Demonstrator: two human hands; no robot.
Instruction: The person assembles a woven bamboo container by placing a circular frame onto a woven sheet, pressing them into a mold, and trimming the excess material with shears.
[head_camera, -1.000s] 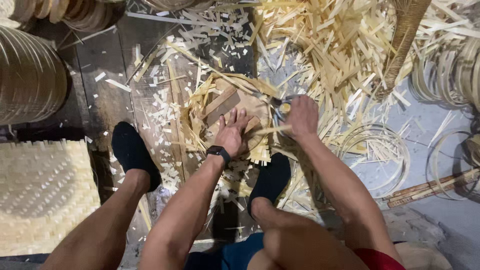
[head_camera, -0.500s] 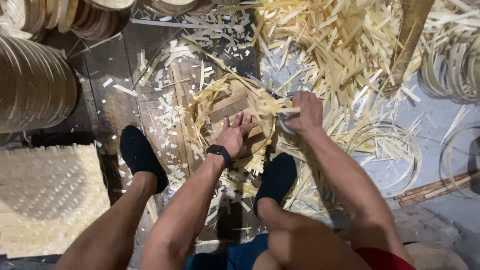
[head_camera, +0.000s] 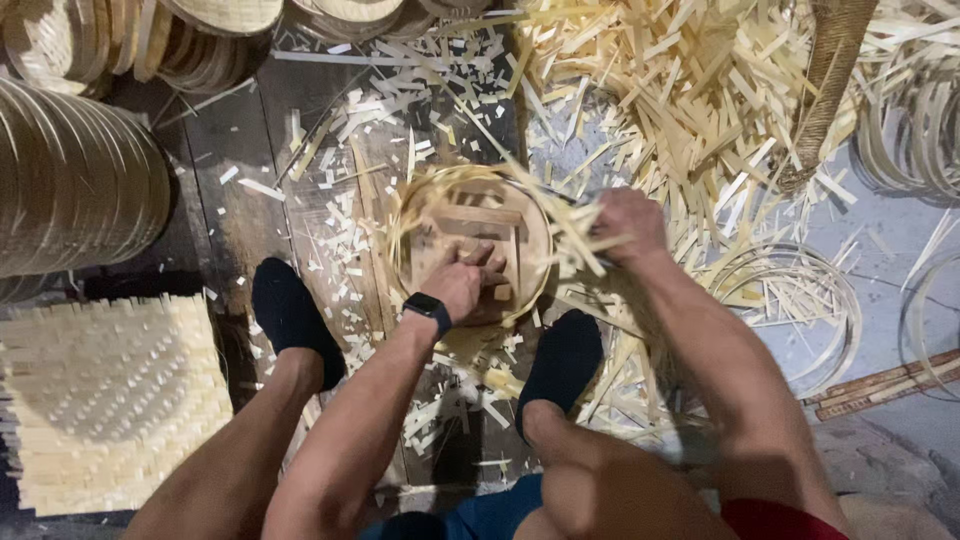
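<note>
head view, left hand: the left hand (head_camera: 468, 283), smartwatch (head_camera: 428, 304) on the wrist, is pressed flat-ish onto the middle of the round woven bamboo basket (head_camera: 470, 240), fingers bent down against the weave. It's pinning the thing, not gripping it.

head view, right hand: the right hand (head_camera: 628, 222) is closed in a fist at the basket's right rim, around a bunch of bamboo strips (head_camera: 585, 235). A second ago there looked to be a small tool in that fist; now it's too blurred to say.

what changed: the basket's rim sits a bit further round than half a second back, and the right hand has come in tighter to the edge. Left hand hasn't budged from the centre. My read: the rim is being worked bit by bit while the basket gets turned.

where the basket is: on the dark wooden board (head_camera: 240, 200), between the two feet in black socks (head_camera: 290, 315), just ahead of the knees.

around it: bamboo offcuts (head_camera: 690, 90) heaped top right, stacked finished baskets (head_camera: 70, 180) on the left, a square woven mat (head_camera: 105, 400) lower left, bamboo hoops (head_camera: 800, 300) on the right.
</note>
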